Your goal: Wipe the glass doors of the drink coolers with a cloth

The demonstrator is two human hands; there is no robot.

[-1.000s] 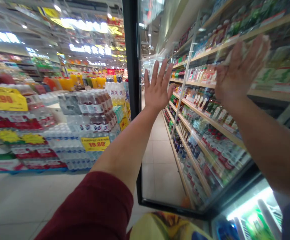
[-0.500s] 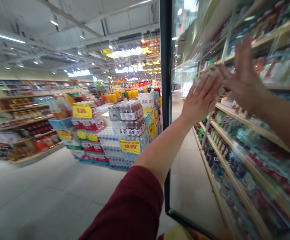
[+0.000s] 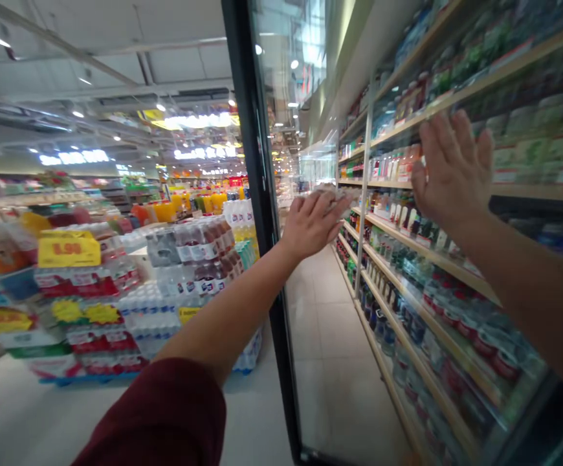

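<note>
My left hand point(image 3: 313, 226), reaching from a maroon sleeve, presses a crumpled whitish cloth point(image 3: 342, 197) to the glass door point(image 3: 310, 362). Its fingers curve over the cloth and partly hide it. Farther right, my right hand point(image 3: 456, 168) is raised with its fingers up and somewhat apart, holding nothing. Its back shows; whether the palm touches the glass I cannot tell. A black door frame point(image 3: 262, 194) runs upright just left of my left hand.
Bottles fill long wooden-edged shelves point(image 3: 408, 310) seen on the right. To the left, stacked drink packs point(image 3: 204, 252) carry yellow price signs point(image 3: 69, 248). Pale floor point(image 3: 14, 414) runs along the front of the stacks. Lit signs hang farther back.
The view has turned right, so the door frame sits farther left. My left hand and the cloth have moved away from my right hand, which was close beside them.
</note>
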